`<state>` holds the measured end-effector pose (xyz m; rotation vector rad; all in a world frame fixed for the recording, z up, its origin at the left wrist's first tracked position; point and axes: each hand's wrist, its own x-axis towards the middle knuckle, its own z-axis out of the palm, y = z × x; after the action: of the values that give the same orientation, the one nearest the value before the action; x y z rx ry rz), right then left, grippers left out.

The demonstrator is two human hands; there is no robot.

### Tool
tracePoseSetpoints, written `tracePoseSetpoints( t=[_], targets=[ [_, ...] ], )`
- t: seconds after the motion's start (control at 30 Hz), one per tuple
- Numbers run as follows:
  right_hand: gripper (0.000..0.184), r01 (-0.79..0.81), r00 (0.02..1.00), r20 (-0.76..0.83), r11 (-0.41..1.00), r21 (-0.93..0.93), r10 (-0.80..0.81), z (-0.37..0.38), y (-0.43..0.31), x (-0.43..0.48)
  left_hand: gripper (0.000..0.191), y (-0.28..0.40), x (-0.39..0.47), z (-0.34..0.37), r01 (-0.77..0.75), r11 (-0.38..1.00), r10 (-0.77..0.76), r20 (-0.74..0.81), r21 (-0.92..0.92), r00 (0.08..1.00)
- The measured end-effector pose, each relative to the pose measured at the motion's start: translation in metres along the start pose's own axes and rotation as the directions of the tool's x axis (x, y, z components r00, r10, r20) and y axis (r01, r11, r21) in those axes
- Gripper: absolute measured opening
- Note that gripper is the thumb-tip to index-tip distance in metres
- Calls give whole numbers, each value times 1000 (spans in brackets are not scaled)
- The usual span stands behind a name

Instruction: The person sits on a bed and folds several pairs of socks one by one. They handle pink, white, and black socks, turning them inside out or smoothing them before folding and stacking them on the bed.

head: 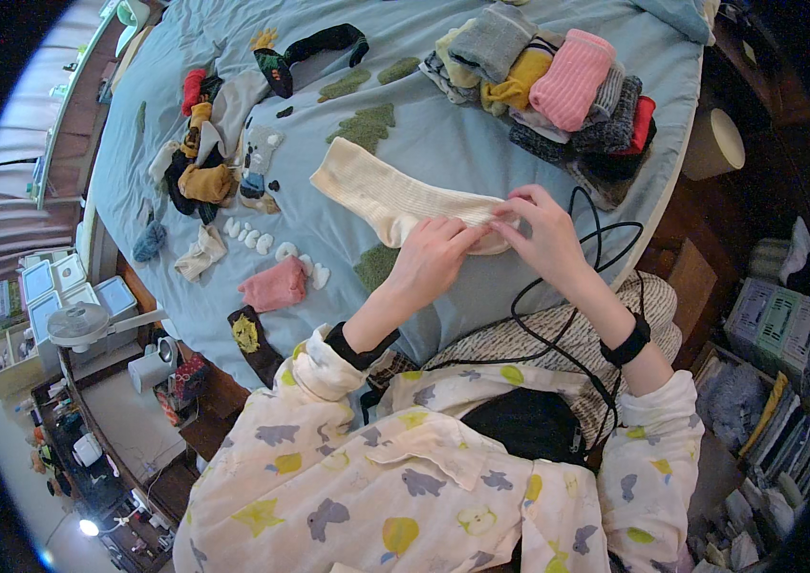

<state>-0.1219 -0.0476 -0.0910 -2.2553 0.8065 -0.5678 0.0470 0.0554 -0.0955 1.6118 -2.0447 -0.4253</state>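
Observation:
A cream ribbed sock [412,190] lies stretched out flat on the light-blue bedspread [462,294] in front of me. My left hand [437,254] rests on the sock near its heel and toe half, fingers reaching right. At the toe end, my right hand [537,229] pinches the fabric between thumb and fingers. The fingertips of both hands almost meet there. The sock's cuff points to the upper left, away from both hands. Part of the toe is hidden under my fingers.
Folded socks form a pile [555,86] at the bed's upper right. Loose socks lie in a heap [204,165] on the left, with a pink sock [274,284] and a dark brown sock [254,344] nearer me. A black cable [519,308] loops beside my right arm.

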Motion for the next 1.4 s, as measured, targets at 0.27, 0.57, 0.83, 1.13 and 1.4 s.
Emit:
tracePoseSetpoints(
  t=[0.27, 0.57, 0.83, 1.13, 1.4],
  targets=[
    [34, -295, 951, 158, 932, 210, 265, -4, 0, -8, 36, 5, 14, -4, 41, 999, -42, -55, -21, 998],
    [44, -573, 805, 312, 799, 183, 506, 12, 13, 15, 40, -98, -1, -62, 548, 781, -305, -582, 300, 754],
    [33, -516, 834, 299, 847, 127, 464, 11, 11, 16, 44, -141, -3, -101, 698, 630, -682, 187, -342, 707],
    [28, -580, 809, 354, 542, 608, 469, -18, -1, 21, 30, -80, 18, -137, 615, 578, -650, 153, -536, 744],
    [29, -569, 816, 327, 562, 601, 476, -70, -14, 47, 31, -28, 64, -136, 328, 650, -529, -98, -685, 843]
  ],
)
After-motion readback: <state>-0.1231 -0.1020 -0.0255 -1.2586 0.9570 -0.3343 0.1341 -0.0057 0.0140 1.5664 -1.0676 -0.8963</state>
